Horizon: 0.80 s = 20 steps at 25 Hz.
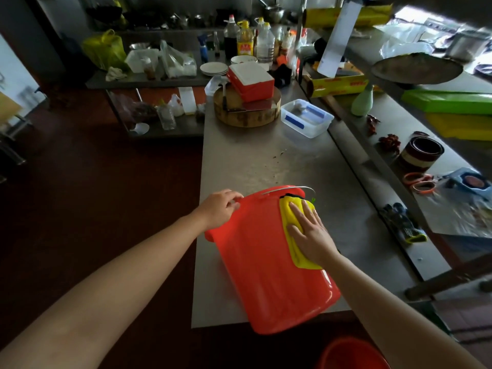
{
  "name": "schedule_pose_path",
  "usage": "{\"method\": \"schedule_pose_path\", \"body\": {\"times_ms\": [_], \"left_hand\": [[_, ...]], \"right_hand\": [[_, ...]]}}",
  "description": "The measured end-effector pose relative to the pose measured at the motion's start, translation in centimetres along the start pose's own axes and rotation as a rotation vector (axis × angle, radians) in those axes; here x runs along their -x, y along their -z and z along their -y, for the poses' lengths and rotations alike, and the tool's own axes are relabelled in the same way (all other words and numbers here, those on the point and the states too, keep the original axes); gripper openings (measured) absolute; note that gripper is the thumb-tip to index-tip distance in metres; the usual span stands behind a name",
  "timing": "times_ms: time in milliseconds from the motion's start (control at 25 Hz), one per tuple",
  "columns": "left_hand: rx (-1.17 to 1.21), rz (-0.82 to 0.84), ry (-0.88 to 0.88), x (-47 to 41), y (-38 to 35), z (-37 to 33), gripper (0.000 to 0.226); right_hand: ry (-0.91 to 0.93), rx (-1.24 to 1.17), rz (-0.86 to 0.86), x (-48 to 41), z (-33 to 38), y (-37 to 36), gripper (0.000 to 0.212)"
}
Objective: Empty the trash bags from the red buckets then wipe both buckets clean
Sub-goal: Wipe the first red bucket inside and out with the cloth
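Observation:
A red bucket [261,265] lies on its side on the steel table [255,158], mouth away from me, its base hanging over the near edge. My left hand [221,209] grips the bucket's rim at the upper left. My right hand [311,233] presses flat on a yellow cloth [292,217] against the bucket's outer wall, near the rim. The metal handle [292,189] arcs beyond the rim. A second red bucket [348,354] shows partly at the bottom edge, below the table.
Farther along the table stand a clear plastic box [306,118] and a round wooden chopping block [247,107] with a red-and-white container [251,79] on it. A shelf on the right holds cling-film rolls, tape, scissors [419,182]. Dark floor lies to the left.

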<state>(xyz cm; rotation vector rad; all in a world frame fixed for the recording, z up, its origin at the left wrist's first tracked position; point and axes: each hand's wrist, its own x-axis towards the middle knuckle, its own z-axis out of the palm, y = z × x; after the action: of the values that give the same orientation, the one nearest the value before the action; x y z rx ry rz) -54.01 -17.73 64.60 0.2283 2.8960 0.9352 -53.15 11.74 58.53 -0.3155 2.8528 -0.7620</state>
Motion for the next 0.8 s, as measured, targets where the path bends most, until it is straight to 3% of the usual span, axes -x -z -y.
{"method": "schedule_pose_path", "body": {"times_ms": [160, 320, 600, 800], "left_hand": [[-0.096, 0.050, -0.153, -1.6, 0.4, -1.9, 0.043], [-0.200, 0.176, -0.150, -2.3, 1.2, -1.6, 0.049], [-0.290, 0.181, -0.201, -3.9, 0.9, -2.0, 0.046], [-0.319, 0.211, -0.230, -4.7, 0.9, -1.5, 0.047]], "right_hand": [[-0.036, -0.075, 0.035, -0.4, -0.7, 0.6, 0.058], [-0.077, 0.005, 0.018, 0.6, 1.5, 0.0, 0.061], [0.325, 0.553, -0.094, 4.3, 9.1, -6.5, 0.067], [0.342, 0.583, -0.097, 3.5, 8.4, -6.1, 0.065]]}}
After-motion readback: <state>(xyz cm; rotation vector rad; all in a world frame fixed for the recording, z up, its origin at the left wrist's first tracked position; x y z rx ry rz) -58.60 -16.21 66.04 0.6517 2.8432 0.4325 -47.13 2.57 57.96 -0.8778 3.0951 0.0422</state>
